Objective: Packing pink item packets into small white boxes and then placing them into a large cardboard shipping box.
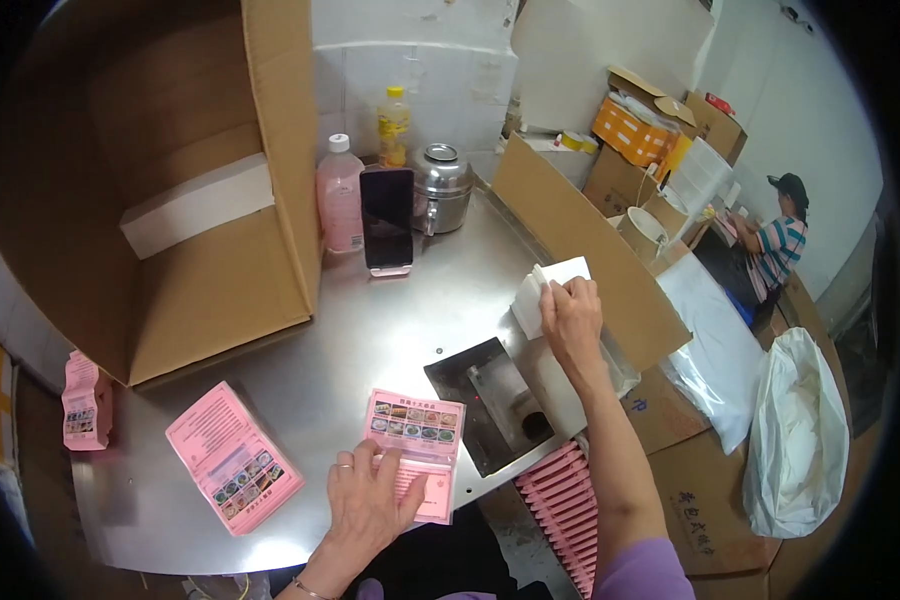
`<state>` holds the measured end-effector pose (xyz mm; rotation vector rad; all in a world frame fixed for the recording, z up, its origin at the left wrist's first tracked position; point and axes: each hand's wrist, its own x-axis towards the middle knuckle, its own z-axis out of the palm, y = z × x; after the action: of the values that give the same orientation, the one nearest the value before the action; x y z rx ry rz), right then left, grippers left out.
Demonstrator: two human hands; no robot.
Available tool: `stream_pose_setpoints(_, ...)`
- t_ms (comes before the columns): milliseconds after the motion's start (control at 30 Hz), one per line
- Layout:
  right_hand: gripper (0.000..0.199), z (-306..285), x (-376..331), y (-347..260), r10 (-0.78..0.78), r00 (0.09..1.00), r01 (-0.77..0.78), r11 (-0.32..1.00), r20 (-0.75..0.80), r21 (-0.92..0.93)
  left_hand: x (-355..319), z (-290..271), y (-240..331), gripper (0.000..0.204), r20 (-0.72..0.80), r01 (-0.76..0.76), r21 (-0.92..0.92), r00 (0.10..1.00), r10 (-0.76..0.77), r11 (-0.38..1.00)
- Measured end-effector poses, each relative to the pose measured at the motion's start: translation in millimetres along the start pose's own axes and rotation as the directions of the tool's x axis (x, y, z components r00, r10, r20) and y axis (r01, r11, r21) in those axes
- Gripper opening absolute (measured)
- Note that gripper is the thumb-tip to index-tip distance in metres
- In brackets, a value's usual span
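A: What does the left hand (pixel 365 500) hold?
B: It rests on the pink packet (pixel 425 428), thumb apart, fingers loosely spread, without gripping. The packet lies on the steel table (pixel 355 330), just beside the dark recess (pixel 457 385).
A: And the right hand (pixel 573 315)?
B: Its fingers are bent and nearly closed on the white paper (pixel 528 314). How many sheets they pinch, I cannot tell.
A: How to do this well?
B: I would press the packet lightly, so it does not slide, and pinch the paper by 1 edge, avoiding creases.
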<state>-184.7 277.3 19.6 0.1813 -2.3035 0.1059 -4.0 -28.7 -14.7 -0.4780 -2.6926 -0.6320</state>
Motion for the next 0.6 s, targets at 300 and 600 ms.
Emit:
stream_pose_setpoints(300, 0.028, -11, -4, 10, 0.068, 0.997, -0.065, 0.996, -0.045, 0.061, 2, -1, 7, 0.033, -0.006, -0.029, -0.003, 1.0, 0.029, 1.0)
stream_pose_setpoints(600, 0.029, -121, -148, -157, -0.75, 0.652, 0.55, 0.567, 0.109, 0.614, -10, -26, -6, 0.067, 0.237, 0.073, -0.081, 0.97, -0.052, 0.994)
